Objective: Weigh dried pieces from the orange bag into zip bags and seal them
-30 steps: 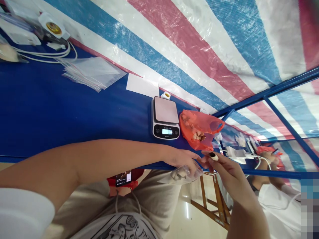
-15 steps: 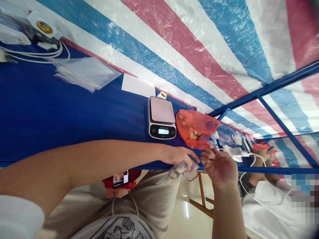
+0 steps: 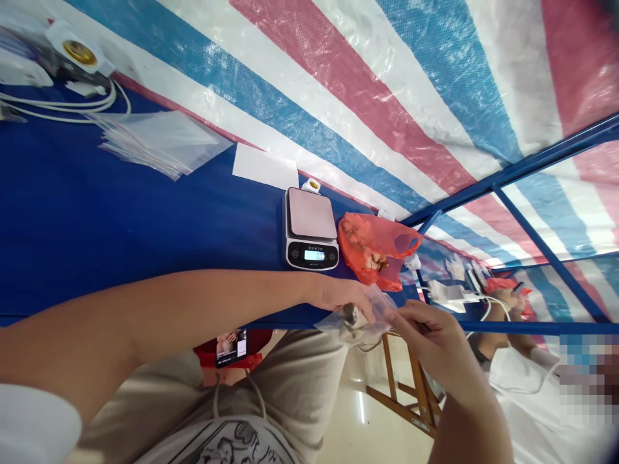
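My left hand is closed on a clear plastic bag just past the table's front edge, above my lap. Pale and brownish pieces, perhaps mushrooms, show through the bag. The thumb and fingers of my right hand pinch the bag's edge on its right side. Behind my hands lies an open red plastic bag with similar brownish pieces in it. To its left stands a kitchen scale with a bare platform and a lit display; its digits are too small to read.
A stack of clear zip bags and a white paper lie along the back of the blue table. White cables are at far left. A phone rests on my lap. Another person's hands are at right, beyond a blue frame bar.
My right hand has moved down and turned over, from near the red bag to the clear bag's edge, which it now pinches. My left hand has raised the clear bag slightly.
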`<state>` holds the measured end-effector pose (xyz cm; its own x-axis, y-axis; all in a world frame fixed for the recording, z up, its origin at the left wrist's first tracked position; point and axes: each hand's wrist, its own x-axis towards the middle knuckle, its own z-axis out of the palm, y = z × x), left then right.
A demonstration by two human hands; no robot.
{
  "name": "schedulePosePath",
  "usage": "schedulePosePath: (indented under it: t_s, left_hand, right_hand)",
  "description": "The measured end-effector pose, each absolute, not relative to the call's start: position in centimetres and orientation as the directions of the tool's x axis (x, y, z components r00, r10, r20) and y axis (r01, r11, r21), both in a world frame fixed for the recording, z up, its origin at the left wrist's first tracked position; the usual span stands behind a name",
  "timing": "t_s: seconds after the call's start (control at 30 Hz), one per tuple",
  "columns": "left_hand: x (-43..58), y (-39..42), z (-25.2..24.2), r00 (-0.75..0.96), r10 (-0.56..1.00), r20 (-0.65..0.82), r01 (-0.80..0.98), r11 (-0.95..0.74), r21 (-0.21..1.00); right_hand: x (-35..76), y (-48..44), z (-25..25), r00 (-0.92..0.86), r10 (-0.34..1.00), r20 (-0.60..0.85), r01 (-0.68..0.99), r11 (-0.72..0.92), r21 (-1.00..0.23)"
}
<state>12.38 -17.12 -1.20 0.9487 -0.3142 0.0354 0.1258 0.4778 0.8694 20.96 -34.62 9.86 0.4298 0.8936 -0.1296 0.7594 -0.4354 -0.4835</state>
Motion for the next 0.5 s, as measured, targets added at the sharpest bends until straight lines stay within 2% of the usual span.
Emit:
schedulePosePath:
  t_s: [0.1, 0.2, 0.37, 0.43, 0.5]
  left_hand:
    - [12.4, -16.3, -0.6, 0.941, -0.336, 0.048, 0.082, 0.361, 0.929]
    - [12.5, -15.5, 0.0, 0.928, -0.367, 0.063, 0.075, 0.35, 0.934]
    - [11.0, -13.1, 1.5, 0.962, -0.266, 0.067, 0.0, 0.245, 0.969]
    - [9.6, -11.3, 2.6, 0.98, -0.189, 0.056, -0.018, 0.197, 0.98]
    - [8.2, -9.1, 3.9, 0.996, -0.08, 0.027, -0.019, 0.103, 0.995]
  right_hand:
    - [21.1, -34.1, 11.2, 0.397, 0.915, -0.07, 0.802, -0.383, -0.459]
    - [21.5, -33.9, 12.3, 0.415, 0.909, 0.023, 0.814, -0.36, -0.456]
    - [22.0, -32.8, 13.1, 0.511, 0.851, 0.118, 0.788, -0.41, -0.459]
    - [21.8, -31.5, 12.9, 0.558, 0.82, 0.126, 0.745, -0.428, -0.512]
    - [21.4, -29.6, 12.3, 0.612, 0.779, 0.135, 0.659, -0.409, -0.631]
